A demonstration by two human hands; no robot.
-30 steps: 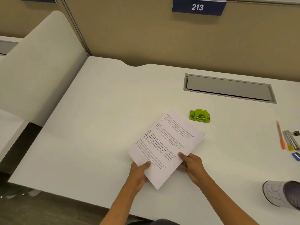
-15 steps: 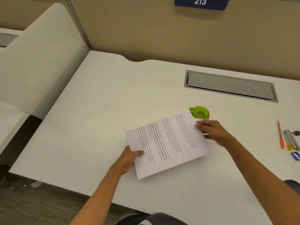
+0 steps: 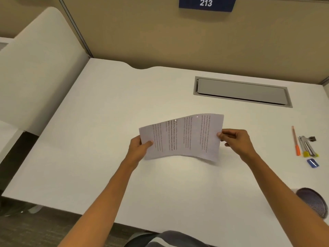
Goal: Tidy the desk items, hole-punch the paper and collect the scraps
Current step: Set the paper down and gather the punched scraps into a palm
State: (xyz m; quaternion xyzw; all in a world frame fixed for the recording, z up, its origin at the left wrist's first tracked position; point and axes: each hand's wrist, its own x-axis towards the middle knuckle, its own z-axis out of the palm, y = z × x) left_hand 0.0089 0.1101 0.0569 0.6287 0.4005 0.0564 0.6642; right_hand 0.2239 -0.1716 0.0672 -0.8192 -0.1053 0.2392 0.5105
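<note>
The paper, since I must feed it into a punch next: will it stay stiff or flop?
Probably floppy: the paper sags in the middle between the left hand and right hand, which pinch its ends. It looks light, held off the desk by fingertips alone. It needs support near the fed edge.

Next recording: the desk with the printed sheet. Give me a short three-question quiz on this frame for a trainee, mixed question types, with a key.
1. True or false: the printed paper lies flat on the desk.
2. Which hand holds the sheet's right edge? A) the left hand B) the right hand C) neither
3. Fill in: the sign on the partition reads ___.

Key
1. False: it is lifted and bowed, gripped at both ends.
2. B: the right hand pinches the right edge, the left hand grips the left one.
3. 213
</note>
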